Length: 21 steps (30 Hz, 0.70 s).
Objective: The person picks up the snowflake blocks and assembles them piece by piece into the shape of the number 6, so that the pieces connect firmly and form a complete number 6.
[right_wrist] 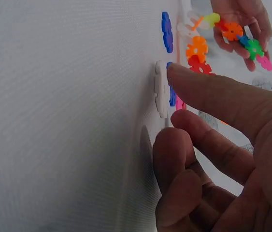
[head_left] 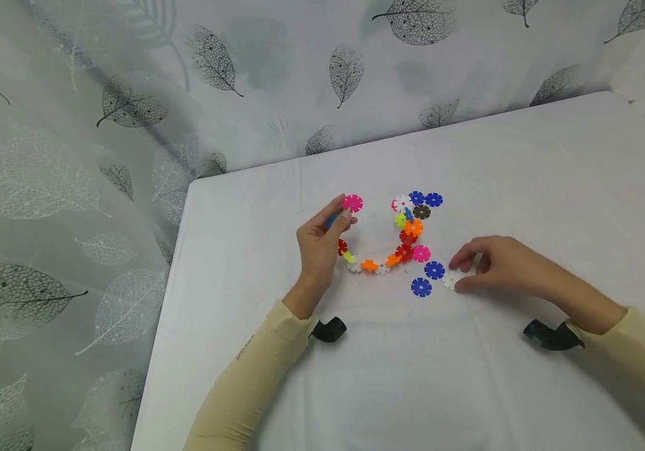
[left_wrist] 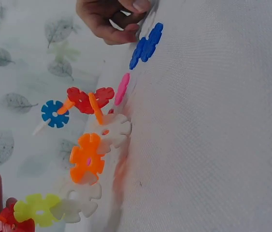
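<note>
A chain of notched plastic snowflake discs [head_left: 370, 265] in red, orange, white, yellow and other colours curves in a U on the table. My left hand [head_left: 319, 250] holds its left end raised, thumb and fingers pinching beside a pink disc [head_left: 353, 203]. In the right wrist view a green disc [right_wrist: 255, 49] shows next to that pink one. My right hand [head_left: 497, 266] is low over a loose white disc [head_left: 449, 281], with thumb and bent fingers around it. The white disc [right_wrist: 160, 92] lies flat, and the thumb tip overlaps its edge in the right wrist view; contact cannot be told.
Loose blue discs [head_left: 434, 270] and a pink disc [head_left: 421, 253] lie between the chain and my right hand. Farther back are more blue discs [head_left: 434, 199] and a brown one [head_left: 422, 212]. A white cloth [head_left: 390, 376] covers the table; a leaf-patterned curtain [head_left: 277, 75] hangs behind.
</note>
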Each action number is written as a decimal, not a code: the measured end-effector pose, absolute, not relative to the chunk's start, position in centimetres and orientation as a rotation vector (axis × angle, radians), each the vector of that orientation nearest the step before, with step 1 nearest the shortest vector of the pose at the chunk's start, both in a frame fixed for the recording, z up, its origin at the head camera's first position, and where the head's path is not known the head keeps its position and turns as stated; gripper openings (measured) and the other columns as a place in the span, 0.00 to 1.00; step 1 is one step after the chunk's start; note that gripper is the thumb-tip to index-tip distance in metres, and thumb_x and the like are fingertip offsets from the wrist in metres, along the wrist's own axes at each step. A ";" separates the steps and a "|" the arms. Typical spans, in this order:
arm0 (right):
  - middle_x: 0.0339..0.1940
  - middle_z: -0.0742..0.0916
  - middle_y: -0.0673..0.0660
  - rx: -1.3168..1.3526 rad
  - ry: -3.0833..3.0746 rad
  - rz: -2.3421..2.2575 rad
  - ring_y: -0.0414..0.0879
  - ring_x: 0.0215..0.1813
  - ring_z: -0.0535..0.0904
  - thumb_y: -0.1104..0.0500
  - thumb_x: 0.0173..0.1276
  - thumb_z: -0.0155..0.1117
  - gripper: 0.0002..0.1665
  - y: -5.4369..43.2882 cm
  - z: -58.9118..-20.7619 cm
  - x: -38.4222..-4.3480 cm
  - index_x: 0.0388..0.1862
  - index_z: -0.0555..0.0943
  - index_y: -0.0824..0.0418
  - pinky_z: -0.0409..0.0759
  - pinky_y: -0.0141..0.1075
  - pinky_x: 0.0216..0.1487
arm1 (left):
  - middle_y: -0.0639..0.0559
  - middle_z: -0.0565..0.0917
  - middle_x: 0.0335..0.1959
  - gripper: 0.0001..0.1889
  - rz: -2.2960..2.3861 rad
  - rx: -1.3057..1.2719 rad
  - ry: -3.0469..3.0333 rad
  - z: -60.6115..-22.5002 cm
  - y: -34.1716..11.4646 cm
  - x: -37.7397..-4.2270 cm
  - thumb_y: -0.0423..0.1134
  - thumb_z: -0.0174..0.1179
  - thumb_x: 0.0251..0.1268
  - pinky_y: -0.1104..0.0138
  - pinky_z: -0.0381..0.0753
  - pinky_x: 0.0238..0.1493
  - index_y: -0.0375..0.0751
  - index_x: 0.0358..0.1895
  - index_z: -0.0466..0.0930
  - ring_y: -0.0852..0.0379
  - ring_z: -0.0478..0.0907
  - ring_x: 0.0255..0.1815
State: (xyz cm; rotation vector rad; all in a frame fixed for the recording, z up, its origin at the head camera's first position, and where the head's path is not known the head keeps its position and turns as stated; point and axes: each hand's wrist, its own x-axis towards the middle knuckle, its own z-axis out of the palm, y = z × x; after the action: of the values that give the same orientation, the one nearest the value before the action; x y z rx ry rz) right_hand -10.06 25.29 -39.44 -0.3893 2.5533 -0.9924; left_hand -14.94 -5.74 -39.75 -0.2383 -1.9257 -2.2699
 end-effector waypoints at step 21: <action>0.34 0.84 0.46 -0.510 2.542 -0.999 0.44 0.35 0.79 0.57 0.54 0.82 0.16 23.8 -39.1 -9.7 0.40 0.85 0.52 0.82 0.34 0.33 | 0.47 0.89 0.42 0.17 -2.350 -0.322 -1.707 -39.4 -5.3 -14.8 0.27 0.63 0.68 0.55 0.79 0.60 0.28 0.59 0.81 0.52 0.87 0.41</action>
State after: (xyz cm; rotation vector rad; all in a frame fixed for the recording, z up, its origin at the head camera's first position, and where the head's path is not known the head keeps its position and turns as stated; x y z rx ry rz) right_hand -9.75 23.84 -39.09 -0.5100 2.5421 -0.9994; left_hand -14.79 -5.33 -39.43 -0.3215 -1.7070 -2.3502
